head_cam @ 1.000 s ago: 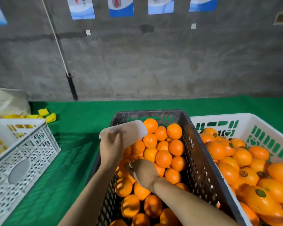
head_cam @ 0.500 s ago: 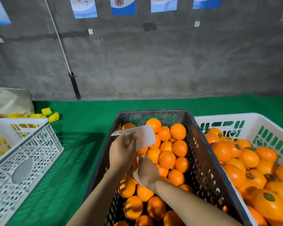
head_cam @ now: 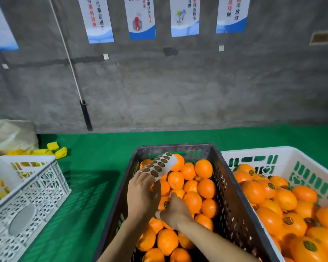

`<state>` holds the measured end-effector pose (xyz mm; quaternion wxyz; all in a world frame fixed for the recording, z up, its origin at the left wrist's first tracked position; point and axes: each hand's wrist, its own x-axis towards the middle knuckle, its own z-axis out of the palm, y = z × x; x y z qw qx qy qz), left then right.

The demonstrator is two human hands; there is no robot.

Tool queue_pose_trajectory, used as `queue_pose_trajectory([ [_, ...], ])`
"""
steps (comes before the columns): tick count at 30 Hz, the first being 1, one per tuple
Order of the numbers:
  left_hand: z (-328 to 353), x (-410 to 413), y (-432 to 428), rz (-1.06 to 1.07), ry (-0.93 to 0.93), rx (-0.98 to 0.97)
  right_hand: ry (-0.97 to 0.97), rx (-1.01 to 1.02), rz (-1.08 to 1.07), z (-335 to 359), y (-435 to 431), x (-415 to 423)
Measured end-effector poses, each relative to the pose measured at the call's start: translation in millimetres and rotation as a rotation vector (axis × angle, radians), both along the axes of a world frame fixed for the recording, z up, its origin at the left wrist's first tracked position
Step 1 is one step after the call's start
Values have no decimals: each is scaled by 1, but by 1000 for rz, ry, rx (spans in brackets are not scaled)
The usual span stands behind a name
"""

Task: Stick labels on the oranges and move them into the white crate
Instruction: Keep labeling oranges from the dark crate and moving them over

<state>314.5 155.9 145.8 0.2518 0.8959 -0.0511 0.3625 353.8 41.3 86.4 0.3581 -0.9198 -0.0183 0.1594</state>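
Your left grip [head_cam: 143, 193] pinches one label sheet [head_cam: 160, 166]; your right grip [head_cam: 173, 211] lies on oranges [head_cam: 192, 186] in the dark crate [head_cam: 229, 201], clasp unclear. One white crate [head_cam: 273, 149] holds labelled oranges [head_cam: 269, 188] beside it, a lattice crate [head_cam: 36, 195] stands left, on green matting [head_cam: 95, 186] below a grey wall [head_cam: 178, 91].

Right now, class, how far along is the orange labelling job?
Done: labelled oranges pile in the white crate. In hand: the left hand holds the label sheet; the right hand touches an orange in the black crate. Left: the many bare oranges there.

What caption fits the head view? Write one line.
Left hand holds a label sheet over the dark crate; right hand reaches among its oranges; white crate alongside.
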Motion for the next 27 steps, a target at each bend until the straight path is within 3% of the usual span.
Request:
queue_pose_trajectory([
  [2, 3, -3, -4, 5, 3, -76, 29, 194, -154, 10, -18, 0],
  [5, -3, -3, -8, 124, 120, -341, 18, 524, -442, 19, -52, 1],
  [7, -6, -1, -6, 156, 159, -374, 23, 714, -566, 28, -61, -3],
  [11, -4, -3, -12, 142, 194, -476, 95, 1188, -723, 60, -67, 2],
  [14, -6, -3, -10, 130, 192, -665, 20, 1445, -870, 78, -81, 8],
  [19, -7, -1, -11, 43, 250, -741, -32, 1879, -947, 83, -105, 12],
  [24, -7, -4, -21, -69, 274, -777, -112, 1897, -971, 84, -119, 12],
  [27, -8, 0, -23, -133, 316, -834, -204, 1700, -924, 88, -117, 9],
])
